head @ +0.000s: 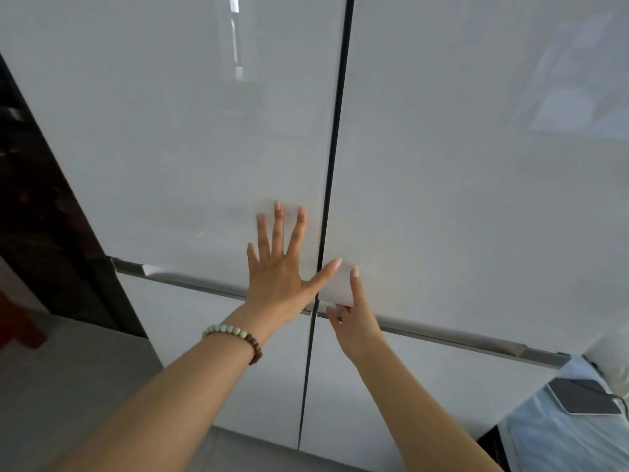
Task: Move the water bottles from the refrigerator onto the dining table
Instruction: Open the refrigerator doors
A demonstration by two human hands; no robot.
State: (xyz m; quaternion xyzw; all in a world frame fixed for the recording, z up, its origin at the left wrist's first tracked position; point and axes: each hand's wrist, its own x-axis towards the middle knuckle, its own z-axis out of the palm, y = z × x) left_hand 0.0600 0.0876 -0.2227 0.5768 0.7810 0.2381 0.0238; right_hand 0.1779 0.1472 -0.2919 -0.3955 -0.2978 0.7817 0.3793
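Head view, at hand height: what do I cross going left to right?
Dark cabinet → upper-left fridge door → left hand flat on it → door seam → right hand at the handle groove → upper-right fridge door.

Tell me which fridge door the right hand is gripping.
The upper right door: the right hand hooks its bottom edge, while the left hand lies flat on the upper left door.

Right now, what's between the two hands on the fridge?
Head view: the dark vertical seam between the upper doors; the left hand lies flat beside it, the right hand at the door's bottom edge.
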